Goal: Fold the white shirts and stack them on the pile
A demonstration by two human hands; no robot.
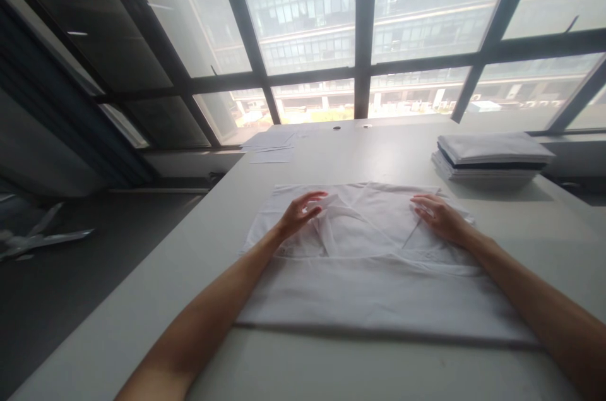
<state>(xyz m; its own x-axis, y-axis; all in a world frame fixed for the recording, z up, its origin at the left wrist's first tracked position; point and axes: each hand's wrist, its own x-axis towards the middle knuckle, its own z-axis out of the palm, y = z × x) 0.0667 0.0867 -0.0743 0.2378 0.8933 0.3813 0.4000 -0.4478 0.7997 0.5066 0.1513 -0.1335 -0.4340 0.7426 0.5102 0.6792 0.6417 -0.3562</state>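
A white cloth garment (379, 300) lies spread on the table before me, its near part folded over in a wide flat band. Wrinkles and loose folds run across its middle. My left hand (301, 213) is over the garment's left part, fingers curved, thumb apart from them, beside a raised fold. On the right part, my right hand (439, 219) rests at or just above the fabric with its fingers stretched inward and thumb apart. A thin crease runs down from near its thumb. I cannot tell whether the fingertips press the cloth.
A stack of folded cloths (492, 155), white with one dark layer, stands at the right on the white table (369, 161). Sheets of paper (269, 147) lie at the far left edge. Large windows rise behind the table; a dark curtain (61, 85) hangs left.
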